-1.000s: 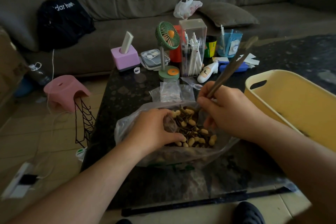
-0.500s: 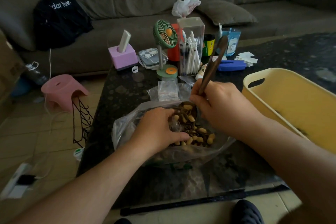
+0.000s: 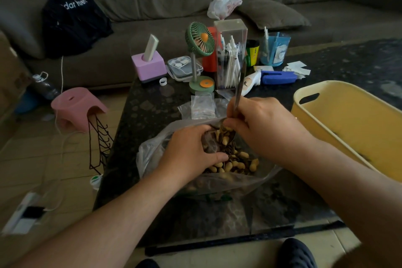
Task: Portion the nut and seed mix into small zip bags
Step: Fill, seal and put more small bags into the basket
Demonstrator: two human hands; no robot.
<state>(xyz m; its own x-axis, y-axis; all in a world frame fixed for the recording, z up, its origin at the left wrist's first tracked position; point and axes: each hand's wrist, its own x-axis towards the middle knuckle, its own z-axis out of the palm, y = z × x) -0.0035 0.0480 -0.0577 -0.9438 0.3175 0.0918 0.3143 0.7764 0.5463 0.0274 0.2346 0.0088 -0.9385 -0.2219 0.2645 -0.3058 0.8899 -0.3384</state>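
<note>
On my far left, on the floor, stands a pink stool, out of my way. On the dark table, the purple holder and the green desk fan are pushed to the back, so the front part stays free for my work.

My left hand is inside the mouth of the big clear plastic bag. Its fingers are curled and seem to hold a small zip bag open over the nut and seed mix. I keep it low there, I think, so that what falls beside goes back into the big bag and not onto the table. The small bag is mostly hidden by my fingers, so I cannot say how full it is.

Just behind the big bag lies a pile of empty zip bags, near enough to take the next one quickly.

My right hand grips a metal spoon, fingers closed round the handle close to the bowl. The handle stands almost upright, and the bowl, with some seeds on it, points down at the small bag's mouth, so I judge I am tipping a portion in.

On the right a yellow plastic basket waits with its opening toward me, probably for the filled bags.
</note>
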